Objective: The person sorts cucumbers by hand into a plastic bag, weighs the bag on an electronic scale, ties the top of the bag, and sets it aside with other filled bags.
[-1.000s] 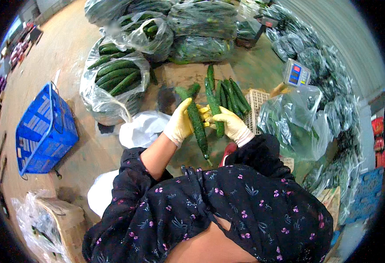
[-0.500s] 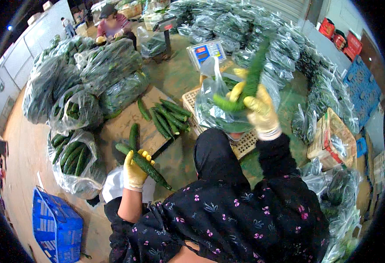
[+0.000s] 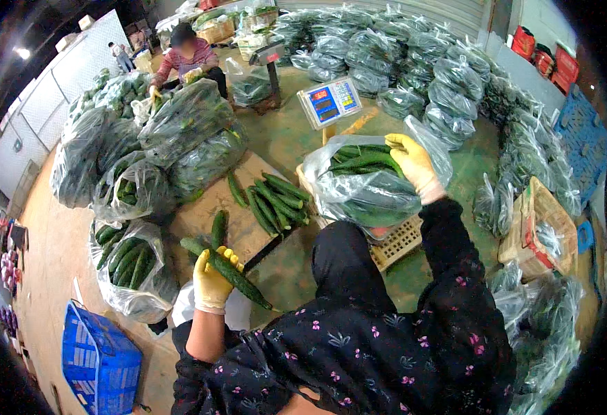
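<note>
My left hand (image 3: 213,280), in a yellow glove, is closed round a dark green cucumber (image 3: 241,282) held at a slant. Just beyond it, another cucumber (image 3: 219,228) lies on a flat brown board (image 3: 199,197), and several more cucumbers (image 3: 276,200) are grouped at the board's right side. My right hand (image 3: 414,164), gloved alike, reaches over a clear plastic bag (image 3: 324,197) and curls its fingers over the end of a cucumber (image 3: 365,163) lying among others in the bag's mouth. The bag rests over a cream slatted crate (image 3: 403,243).
A scale display (image 3: 331,102) stands behind the bag. Filled bags (image 3: 130,259) are piled at left, and more bagged goods (image 3: 379,55) line the back and right. A blue basket (image 3: 103,366) is at lower left, a crate (image 3: 535,238) at right. A co-worker (image 3: 189,62) sits far left.
My right hand has lowered a cucumber from the air into the bag. The bag's mouth now lies wider apart. My left hand still holds its cucumber; the co-worker's arms have moved.
</note>
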{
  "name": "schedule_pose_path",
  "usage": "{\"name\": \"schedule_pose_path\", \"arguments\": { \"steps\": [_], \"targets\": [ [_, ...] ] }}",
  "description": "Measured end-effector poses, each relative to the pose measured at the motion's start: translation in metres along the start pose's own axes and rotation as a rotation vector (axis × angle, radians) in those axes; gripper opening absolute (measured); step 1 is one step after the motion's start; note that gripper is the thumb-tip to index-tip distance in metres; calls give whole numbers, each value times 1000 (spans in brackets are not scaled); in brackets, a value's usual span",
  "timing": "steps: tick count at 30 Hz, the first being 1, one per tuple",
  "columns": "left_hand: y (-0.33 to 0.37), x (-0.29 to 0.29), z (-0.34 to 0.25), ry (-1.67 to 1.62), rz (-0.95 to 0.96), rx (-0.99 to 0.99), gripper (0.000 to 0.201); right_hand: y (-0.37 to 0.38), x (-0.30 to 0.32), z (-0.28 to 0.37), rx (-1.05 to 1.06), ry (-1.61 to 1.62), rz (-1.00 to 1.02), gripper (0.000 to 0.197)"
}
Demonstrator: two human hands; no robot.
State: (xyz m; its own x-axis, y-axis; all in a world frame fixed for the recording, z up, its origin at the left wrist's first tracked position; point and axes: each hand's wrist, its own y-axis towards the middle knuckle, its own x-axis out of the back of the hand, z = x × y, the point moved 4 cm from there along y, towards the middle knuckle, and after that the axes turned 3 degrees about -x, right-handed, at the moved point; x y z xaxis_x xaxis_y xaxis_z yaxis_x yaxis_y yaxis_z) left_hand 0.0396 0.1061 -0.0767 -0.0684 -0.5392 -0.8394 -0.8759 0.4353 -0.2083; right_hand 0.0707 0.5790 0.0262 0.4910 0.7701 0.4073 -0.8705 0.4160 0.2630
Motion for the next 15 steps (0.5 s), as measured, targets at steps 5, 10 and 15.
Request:
{"name": "schedule_pose_path", "arguments": {
  "steps": [5, 10, 15],
  "targets": [
    [-15, -24, -11, -56, 44, -98, 39, -89, -61, 121, 357, 280, 50, 19],
    [-18, -69, 1, -73, 95, -82, 41, -137, -189, 110, 360, 188, 711, 58],
    [-23, -60, -9, -139, 83, -144, 39, -172, -274, 81, -48, 474, 1180, 58]
  ]
}}
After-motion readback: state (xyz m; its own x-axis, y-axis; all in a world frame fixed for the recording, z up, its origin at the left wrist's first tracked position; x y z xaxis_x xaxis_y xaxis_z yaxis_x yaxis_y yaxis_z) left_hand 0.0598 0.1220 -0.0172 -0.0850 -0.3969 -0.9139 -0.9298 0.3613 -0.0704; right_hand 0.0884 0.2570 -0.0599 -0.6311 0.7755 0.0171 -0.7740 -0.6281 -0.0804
